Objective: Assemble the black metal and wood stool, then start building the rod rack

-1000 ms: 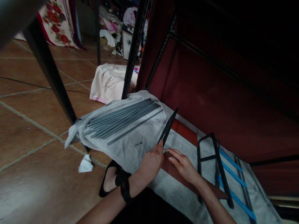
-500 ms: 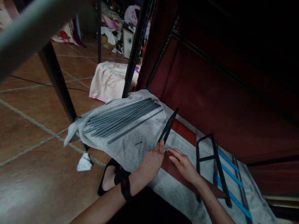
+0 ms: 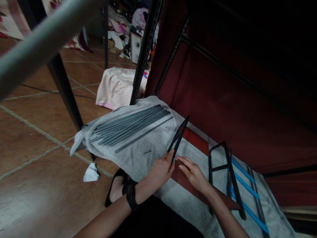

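Note:
My left hand [image 3: 160,168] is closed around the near end of a black metal frame [image 3: 180,135], which stands at the left end of a reddish-brown board [image 3: 189,185]. Just right of it, my right hand [image 3: 192,172] pinches a thin, shiny metal piece [image 3: 175,159] against that frame; too little shows to tell its kind. A second black frame [image 3: 232,178] stands at the board's right end. The board lies on a grey towel [image 3: 158,138]. A small dark screw [image 3: 148,152] lies on the towel left of my hands.
Several grey rods [image 3: 133,124] lie bunched on the towel at left. Blue strips [image 3: 247,190] lie at right. Dark metal posts [image 3: 146,49] and a blurred grey bar [image 3: 49,43] cross the view. A white scrap [image 3: 91,173] is on the tiled floor [image 3: 37,155].
The view has shifted slightly. Both hands stay at the frame's near end, with only a small movement of the thin metal piece and fingers.

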{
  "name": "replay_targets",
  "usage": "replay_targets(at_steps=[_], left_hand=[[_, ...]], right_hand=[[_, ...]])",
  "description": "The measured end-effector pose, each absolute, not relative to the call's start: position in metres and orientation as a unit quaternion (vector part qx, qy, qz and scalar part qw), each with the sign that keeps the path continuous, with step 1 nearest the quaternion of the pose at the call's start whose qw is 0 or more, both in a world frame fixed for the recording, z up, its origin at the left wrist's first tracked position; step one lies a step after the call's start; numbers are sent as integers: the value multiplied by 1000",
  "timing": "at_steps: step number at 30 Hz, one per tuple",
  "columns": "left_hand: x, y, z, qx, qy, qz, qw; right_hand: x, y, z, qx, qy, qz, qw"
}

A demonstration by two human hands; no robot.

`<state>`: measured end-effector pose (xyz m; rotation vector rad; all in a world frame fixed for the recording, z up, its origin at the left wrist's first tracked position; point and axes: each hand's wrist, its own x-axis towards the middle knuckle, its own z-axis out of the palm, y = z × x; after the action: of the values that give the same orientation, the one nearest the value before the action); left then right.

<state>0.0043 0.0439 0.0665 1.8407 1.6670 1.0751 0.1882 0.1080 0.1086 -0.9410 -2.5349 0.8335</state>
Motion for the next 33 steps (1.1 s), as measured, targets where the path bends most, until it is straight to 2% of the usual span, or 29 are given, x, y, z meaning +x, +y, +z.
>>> replay_targets(at_steps=[12, 17, 21, 30, 33], left_hand=[[3, 45, 67, 710, 631, 288, 118], [3, 44, 65, 685, 615, 349, 177], [7, 44, 65, 667, 630, 347, 195], [7, 44, 69, 715, 646, 255, 82], [3, 44, 70, 730, 632, 248, 82]], right_hand=[[189, 112, 108, -320, -890, 287, 155], [189, 111, 106, -331, -885, 291, 149], [188, 108, 106, -342, -881, 291, 146], [187, 107, 107, -344, -878, 290, 165], [187, 108, 106, -341, -877, 295, 166]])
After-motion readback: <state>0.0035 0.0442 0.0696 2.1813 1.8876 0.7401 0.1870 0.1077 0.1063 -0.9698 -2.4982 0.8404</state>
